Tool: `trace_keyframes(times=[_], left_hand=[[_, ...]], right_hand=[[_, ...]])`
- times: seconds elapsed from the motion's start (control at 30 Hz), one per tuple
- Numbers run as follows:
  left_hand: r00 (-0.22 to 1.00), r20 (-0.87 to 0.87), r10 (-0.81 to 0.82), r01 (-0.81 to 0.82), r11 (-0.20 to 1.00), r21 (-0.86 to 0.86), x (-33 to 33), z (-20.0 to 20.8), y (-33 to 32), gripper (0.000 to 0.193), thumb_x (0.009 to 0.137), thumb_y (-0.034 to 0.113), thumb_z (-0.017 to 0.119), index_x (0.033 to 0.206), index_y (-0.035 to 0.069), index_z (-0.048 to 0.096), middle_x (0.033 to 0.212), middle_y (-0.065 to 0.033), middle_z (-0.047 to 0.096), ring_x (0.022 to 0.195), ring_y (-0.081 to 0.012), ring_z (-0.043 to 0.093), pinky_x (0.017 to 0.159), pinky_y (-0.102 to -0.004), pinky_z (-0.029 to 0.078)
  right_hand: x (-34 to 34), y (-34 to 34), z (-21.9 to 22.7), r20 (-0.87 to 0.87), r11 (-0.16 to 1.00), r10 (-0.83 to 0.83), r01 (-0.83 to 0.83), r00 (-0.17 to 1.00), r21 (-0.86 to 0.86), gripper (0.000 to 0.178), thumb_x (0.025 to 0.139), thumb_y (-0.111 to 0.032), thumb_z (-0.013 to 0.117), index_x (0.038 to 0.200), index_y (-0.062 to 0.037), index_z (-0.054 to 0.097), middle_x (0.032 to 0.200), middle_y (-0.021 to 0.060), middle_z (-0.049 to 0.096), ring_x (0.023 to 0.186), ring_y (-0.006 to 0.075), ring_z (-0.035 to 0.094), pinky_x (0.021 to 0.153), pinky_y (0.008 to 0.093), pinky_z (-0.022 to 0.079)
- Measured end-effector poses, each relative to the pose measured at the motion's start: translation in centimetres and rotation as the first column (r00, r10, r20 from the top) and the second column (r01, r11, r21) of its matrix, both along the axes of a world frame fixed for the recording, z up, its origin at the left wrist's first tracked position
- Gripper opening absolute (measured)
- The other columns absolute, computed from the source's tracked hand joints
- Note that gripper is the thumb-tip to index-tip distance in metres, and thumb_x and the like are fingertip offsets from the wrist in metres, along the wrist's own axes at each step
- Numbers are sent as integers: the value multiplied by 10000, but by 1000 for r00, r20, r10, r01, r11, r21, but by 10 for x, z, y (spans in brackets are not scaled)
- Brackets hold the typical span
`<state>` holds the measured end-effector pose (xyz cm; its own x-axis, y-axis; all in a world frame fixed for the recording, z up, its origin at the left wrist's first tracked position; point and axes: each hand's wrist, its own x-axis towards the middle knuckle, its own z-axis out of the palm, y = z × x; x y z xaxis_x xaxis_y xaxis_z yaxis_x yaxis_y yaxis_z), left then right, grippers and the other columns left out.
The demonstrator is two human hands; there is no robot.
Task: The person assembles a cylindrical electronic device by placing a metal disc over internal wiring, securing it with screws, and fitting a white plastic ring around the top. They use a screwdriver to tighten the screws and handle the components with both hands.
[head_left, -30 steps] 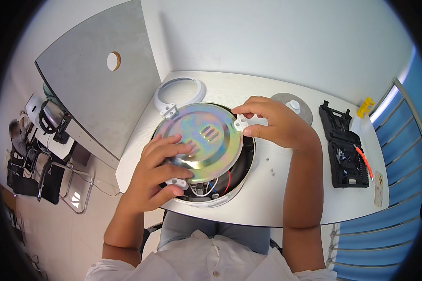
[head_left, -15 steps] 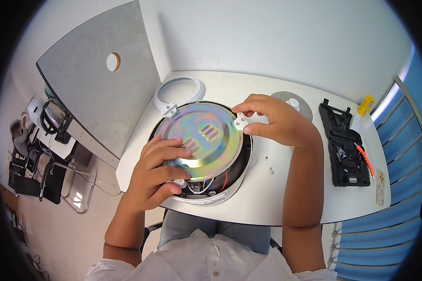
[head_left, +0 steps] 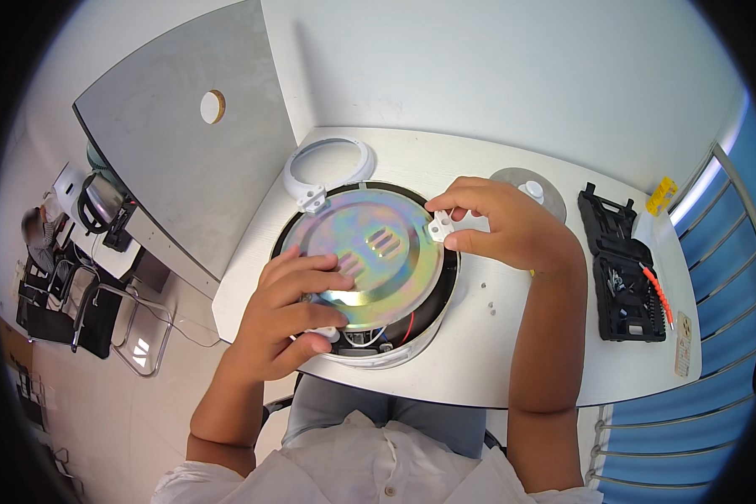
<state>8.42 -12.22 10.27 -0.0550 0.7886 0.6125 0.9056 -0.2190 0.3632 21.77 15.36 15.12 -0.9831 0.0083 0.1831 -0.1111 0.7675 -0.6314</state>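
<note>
A round metal cover plate (head_left: 378,290) with a rainbow sheen and slots lies slightly askew over a round white housing (head_left: 391,357). At its near side a gap shows red, blue and white wires. White plastic feet sit at the plate's rim, one at the far left (head_left: 312,199). My left hand (head_left: 290,315) grips the plate's near-left edge, fingers spread over its top and thumb beside another white foot (head_left: 328,333). My right hand (head_left: 508,225) pinches the right-hand white foot (head_left: 439,227) between thumb and fingers at the rim.
A white ring (head_left: 366,160) lies behind the housing. Behind my right hand is a grey disc (head_left: 554,195) with a white knob. Several small screws (head_left: 491,309) lie on the white table (head_left: 470,370). At right sit a black tool case (head_left: 630,307) and an orange-red flexible shaft (head_left: 657,294).
The whole scene has shifted slightly right in view. Both hands keep their holds, and the gap at the plate's near edge looks somewhat narrower.
</note>
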Motion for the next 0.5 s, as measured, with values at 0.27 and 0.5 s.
trace_keyframes(times=[0.27, 0.5], left_hand=[[1000, -13, -12, 13, 1000, 13, -2, 2, 0, 308, 887, 411, 561, 865, 125, 674, 1147, -84, 628, 1179, -313, 515, 1050, -480, 274], [999, -3, 33, -33, 999, 7, -6, 1, 1, 305, 870, 399, 569, 846, 117, 683, 1147, -89, 628, 1171, -320, 524, 1048, -488, 282]], right_hand=[[1, 5, -2, -19, 998, 46, -45, 999, 40, 447, 756, -106, 631, 1190, -6, 586, 1008, 81, 587, 932, 187, 546, 822, 305, 438], [4, 7, -2, -37, 997, 48, -45, 998, 67, 446, 754, -98, 621, 1191, -18, 582, 1013, 80, 583, 925, 194, 544, 818, 315, 440]])
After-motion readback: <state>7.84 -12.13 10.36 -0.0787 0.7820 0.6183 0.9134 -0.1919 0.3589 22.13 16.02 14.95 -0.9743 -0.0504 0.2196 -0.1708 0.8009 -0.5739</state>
